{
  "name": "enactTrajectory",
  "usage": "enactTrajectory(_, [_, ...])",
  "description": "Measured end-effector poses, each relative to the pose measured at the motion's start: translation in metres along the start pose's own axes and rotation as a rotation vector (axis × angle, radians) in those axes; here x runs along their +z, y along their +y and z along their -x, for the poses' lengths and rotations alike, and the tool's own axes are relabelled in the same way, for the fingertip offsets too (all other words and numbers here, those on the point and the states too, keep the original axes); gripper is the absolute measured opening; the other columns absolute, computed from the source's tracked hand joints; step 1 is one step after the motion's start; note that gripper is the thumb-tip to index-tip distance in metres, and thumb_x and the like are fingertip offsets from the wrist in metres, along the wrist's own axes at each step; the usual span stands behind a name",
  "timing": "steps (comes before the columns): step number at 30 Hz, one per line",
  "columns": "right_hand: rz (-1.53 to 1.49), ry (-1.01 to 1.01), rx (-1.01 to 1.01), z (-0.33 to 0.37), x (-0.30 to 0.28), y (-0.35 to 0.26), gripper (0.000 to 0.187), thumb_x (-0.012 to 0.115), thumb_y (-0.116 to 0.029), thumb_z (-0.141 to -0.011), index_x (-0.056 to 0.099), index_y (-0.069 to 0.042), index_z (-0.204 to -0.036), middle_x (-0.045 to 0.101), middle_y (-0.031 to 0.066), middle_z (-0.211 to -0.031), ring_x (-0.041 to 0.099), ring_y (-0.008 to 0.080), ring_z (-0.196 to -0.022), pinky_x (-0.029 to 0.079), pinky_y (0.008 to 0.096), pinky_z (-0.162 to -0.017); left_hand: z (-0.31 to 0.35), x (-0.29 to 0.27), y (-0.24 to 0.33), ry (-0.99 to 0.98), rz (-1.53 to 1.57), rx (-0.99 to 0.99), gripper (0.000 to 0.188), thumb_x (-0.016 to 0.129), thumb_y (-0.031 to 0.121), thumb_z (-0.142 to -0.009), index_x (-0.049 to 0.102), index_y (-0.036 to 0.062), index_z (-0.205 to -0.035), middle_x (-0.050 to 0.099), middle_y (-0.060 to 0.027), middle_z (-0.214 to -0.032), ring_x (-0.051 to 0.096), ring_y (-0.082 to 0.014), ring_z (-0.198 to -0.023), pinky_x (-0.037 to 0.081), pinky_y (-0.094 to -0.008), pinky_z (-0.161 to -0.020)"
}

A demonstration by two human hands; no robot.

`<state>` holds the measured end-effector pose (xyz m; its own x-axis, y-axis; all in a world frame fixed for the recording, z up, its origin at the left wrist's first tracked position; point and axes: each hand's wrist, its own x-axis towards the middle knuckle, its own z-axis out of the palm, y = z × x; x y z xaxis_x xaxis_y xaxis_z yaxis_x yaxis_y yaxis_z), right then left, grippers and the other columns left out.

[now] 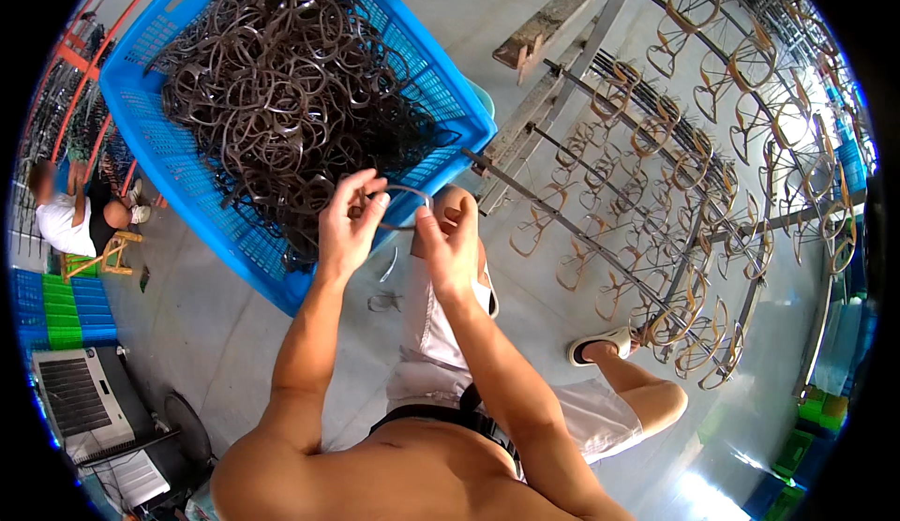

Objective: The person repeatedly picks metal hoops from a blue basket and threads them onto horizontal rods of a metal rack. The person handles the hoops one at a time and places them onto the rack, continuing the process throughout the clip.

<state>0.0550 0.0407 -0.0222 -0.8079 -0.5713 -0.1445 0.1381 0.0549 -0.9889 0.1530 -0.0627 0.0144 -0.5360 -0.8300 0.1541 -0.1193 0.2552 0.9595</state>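
Note:
Between my two hands is a thin dark eyeglass frame (409, 190), held up just off the near right corner of the blue basket (437, 64). My left hand (345, 226) pinches one side of it, with thumb and fingers together. On its other side my right hand (448, 245) grips it between thumb and fingers. Part of the frame is hidden behind the fingers. A tangled heap of dark brown eyeglass frames (272, 99) fills the basket in front of me, to the left.
To my right stands a metal rack (600, 245) with rows of brown eyeglass frames (689, 315) hanging from its bars. A few loose pieces (387, 266) lie on the floor below my hands. At far left, another person (70, 221) sits on a wooden stool (114, 251), above a grey machine (80, 399).

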Motion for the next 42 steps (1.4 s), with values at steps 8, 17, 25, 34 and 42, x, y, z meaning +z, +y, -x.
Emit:
enactTrajectory(8, [-0.377, -0.55, -0.047, 0.013, 0.002, 0.006, 0.067, 0.06, -0.021, -0.09, 0.022, -0.002, -0.141, 0.04, 0.0141, -0.128, 0.044, 0.0215, -0.116, 0.04, 0.0318, -0.092, -0.004, 0.035, 0.014, -0.015, 0.396, -0.311, 0.043, 0.045, 0.039, -0.096, 0.051, 0.0031, -0.119, 0.062, -0.0146, -0.113, 0.059, -0.0179, -0.1, 0.046, -0.0277, -0.081])
enactTrajectory(17, [-0.683, -0.226, 0.014, -0.013, 0.012, 0.011, 0.018, 0.053, -0.013, -0.094, 0.058, 0.001, -0.103, 0.053, 0.0062, -0.11, 0.051, 0.0142, -0.101, 0.041, 0.0291, -0.091, 0.008, 0.046, 0.011, -0.196, -0.103, 0.074, 0.049, 0.031, 0.033, -0.1, 0.03, 0.0055, -0.139, 0.049, -0.0207, -0.129, 0.047, -0.0307, -0.121, 0.039, -0.0387, -0.098])
enactTrajectory(25, [-1.112, -0.08, 0.377, -0.02, 0.007, -0.016, 0.014, 0.045, -0.016, -0.094, 0.052, -0.003, -0.093, 0.059, 0.0057, -0.094, 0.057, 0.0187, -0.097, 0.041, 0.0331, -0.089, 0.021, 0.023, -0.024, 0.267, -0.479, 0.517, 0.047, 0.058, -0.011, -0.074, 0.051, 0.0018, -0.118, 0.036, -0.0138, -0.13, 0.051, -0.0257, -0.107, 0.049, -0.0315, -0.081])
enactTrajectory(34, [-0.403, -0.165, -0.168, 0.058, -0.142, -0.038, 0.027, 0.036, -0.017, -0.1, 0.045, 0.002, -0.116, 0.054, 0.0073, -0.071, 0.057, 0.0153, -0.062, 0.049, 0.0273, -0.057, -0.018, -0.051, -0.061, -0.162, -0.826, 0.031, 0.028, 0.059, 0.004, -0.083, 0.059, 0.004, -0.111, 0.065, -0.0092, -0.093, 0.062, -0.0166, -0.081, 0.049, -0.0315, -0.074])
enactTrajectory(42, [-0.184, 0.923, -0.411, 0.067, -0.243, -0.024, 0.026, 0.036, -0.018, -0.101, 0.044, -0.002, -0.12, 0.043, 0.0005, -0.064, 0.04, 0.0079, -0.048, 0.035, 0.022, -0.04, -0.065, -0.086, -0.05, 0.065, 0.696, -0.31, 0.033, 0.049, 0.016, -0.095, 0.051, 0.0017, -0.125, 0.028, 0.0042, -0.061, 0.031, -0.0074, -0.058, 0.031, -0.0202, -0.058])
